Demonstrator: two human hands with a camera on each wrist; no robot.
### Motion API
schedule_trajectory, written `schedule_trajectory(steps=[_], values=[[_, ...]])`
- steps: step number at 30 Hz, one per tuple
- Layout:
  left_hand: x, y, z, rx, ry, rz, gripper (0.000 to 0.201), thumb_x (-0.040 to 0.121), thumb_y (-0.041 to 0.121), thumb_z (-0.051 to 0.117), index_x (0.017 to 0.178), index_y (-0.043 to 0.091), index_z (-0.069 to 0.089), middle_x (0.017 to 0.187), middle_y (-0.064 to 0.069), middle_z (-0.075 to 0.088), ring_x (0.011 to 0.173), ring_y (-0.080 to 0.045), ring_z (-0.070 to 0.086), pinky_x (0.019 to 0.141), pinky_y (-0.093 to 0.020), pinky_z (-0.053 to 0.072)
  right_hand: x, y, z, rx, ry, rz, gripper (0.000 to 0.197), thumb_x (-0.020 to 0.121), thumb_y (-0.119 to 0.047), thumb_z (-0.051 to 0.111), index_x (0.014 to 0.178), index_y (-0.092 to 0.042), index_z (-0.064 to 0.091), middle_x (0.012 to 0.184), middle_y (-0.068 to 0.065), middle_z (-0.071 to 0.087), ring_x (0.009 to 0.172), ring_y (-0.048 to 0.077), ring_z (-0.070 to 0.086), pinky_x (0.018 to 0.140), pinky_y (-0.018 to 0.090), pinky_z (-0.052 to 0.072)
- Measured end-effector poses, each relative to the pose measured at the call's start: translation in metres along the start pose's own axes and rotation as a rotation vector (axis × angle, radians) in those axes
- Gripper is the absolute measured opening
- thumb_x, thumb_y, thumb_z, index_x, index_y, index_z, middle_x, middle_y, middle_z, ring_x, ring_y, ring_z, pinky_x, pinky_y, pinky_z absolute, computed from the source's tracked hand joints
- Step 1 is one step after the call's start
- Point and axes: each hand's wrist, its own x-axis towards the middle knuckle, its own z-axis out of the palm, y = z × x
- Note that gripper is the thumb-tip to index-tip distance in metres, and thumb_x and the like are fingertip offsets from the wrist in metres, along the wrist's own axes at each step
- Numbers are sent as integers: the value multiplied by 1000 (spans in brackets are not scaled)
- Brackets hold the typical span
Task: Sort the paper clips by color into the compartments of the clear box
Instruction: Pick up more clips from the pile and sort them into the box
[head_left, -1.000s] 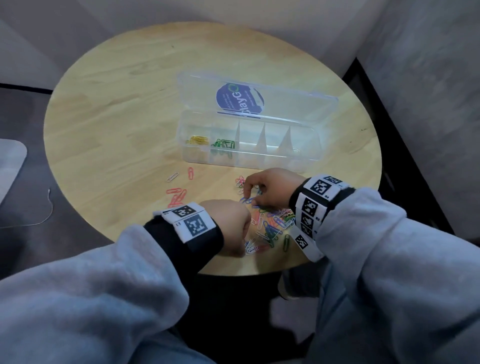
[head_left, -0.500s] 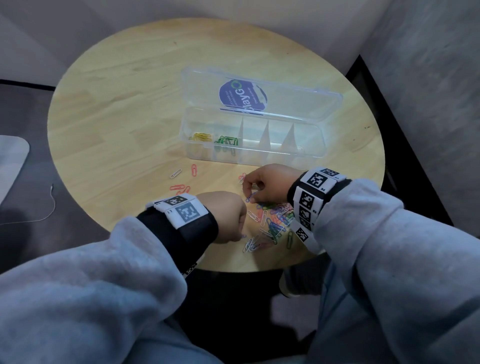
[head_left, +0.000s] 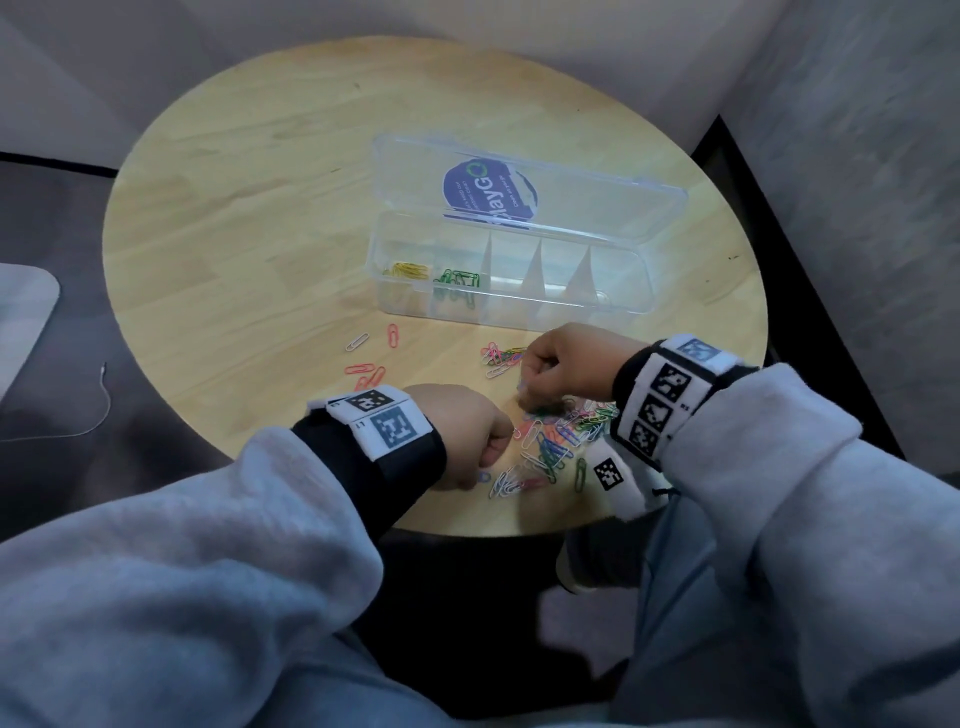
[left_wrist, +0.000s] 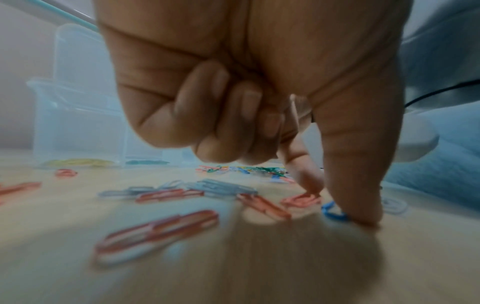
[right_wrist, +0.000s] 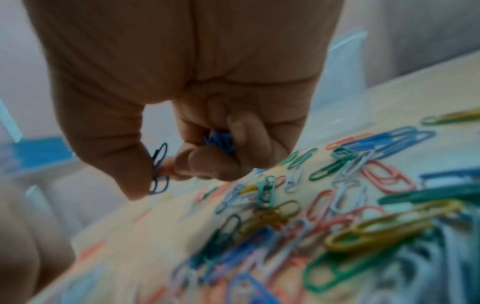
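Observation:
A clear box (head_left: 618, 306) stands open mid-table, with yellow clips (head_left: 406, 270) in its leftmost compartment and green clips (head_left: 460, 280) in the one beside it. Mixed paper clips (head_left: 556, 439) lie in a pile near the front edge. My right hand (right_wrist: 158, 179) hovers just above the pile's far side. It pinches a blue clip (right_wrist: 159, 164) between thumb and forefinger and keeps more blue clips (right_wrist: 221, 142) in its curled fingers. My left hand (left_wrist: 336, 202) is at the pile's left edge, fingers curled, its thumb pressing a blue clip (left_wrist: 333, 212) onto the table.
Several red clips (head_left: 366, 371) and a white one (head_left: 357, 341) lie loose left of the hands. A small cluster of clips (head_left: 501, 356) sits in front of the box. The round table's (head_left: 260, 208) front edge runs just below the pile.
My right hand has lifted off the pile with a blue clip pinched. My left hand has stayed at the pile's left edge, drifting slightly toward the table's front.

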Motion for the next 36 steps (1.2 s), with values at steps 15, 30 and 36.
schedule_trajectory(steps=[15, 30, 36], values=[[7, 2, 4, -85, -72, 24, 10, 80, 18, 55, 73, 24, 56, 71, 9, 54, 69, -14, 49, 52, -21, 34, -21, 30, -13, 944, -68, 133, 22, 89, 10, 48, 85, -4, 64, 52, 3, 58, 44, 9, 57, 48, 17, 53], [30, -34, -86, -1130, 315, -297, 23, 84, 6, 58, 64, 14, 50, 62, -5, 49, 54, -13, 42, 50, -18, 36, 1, -24, -70, 1350, 191, 120, 23, 87, 12, 28, 92, 1, 48, 83, 15, 46, 71, 24, 51, 50, 20, 53], [51, -27, -108, -996, 318, -337, 22, 82, 10, 61, 64, 16, 50, 65, -5, 55, 64, -18, 52, 65, -23, 46, 18, -25, -68, 1356, 158, 162, 26, 93, 3, 37, 115, 9, 51, 107, 33, 54, 114, 36, 59, 94, 35, 51]])
